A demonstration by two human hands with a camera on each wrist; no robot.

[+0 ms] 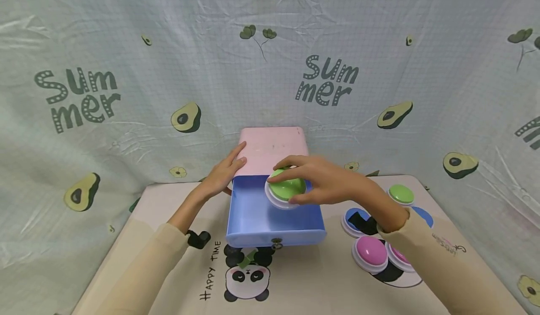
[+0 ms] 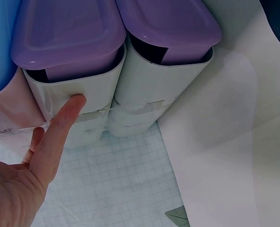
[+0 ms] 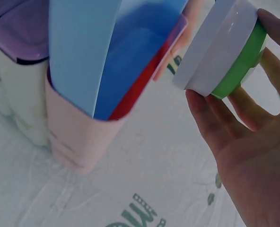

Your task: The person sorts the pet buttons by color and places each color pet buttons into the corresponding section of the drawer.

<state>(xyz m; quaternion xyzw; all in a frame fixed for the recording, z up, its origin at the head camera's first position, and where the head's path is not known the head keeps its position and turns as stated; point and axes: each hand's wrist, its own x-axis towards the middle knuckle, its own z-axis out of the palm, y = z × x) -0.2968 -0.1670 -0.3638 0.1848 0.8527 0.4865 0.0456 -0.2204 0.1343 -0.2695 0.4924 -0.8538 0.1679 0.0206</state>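
Note:
My right hand [image 1: 322,179] grips a push button [image 1: 287,187] with a green dome and a white base, tilted over an open blue drawer [image 1: 249,214]. The right wrist view shows the fingers and thumb spread around the rim of this green button [image 3: 225,52]. The drawer stands out of a pink cabinet [image 1: 274,148]. My left hand [image 1: 221,174] lies along the cabinet's left side, with fingertips at its top edge. In the left wrist view, one straight finger of the left hand [image 2: 50,156] reaches to a white casing [image 2: 78,97].
On the table's right side lie another green button [image 1: 401,193], blue buttons, one of them a blue button [image 1: 356,219] partly covered, and pink buttons such as this pink button [image 1: 371,251]. Purple drawers [image 2: 69,33] sit in white casings beside the pink one. Printed cloth hangs behind.

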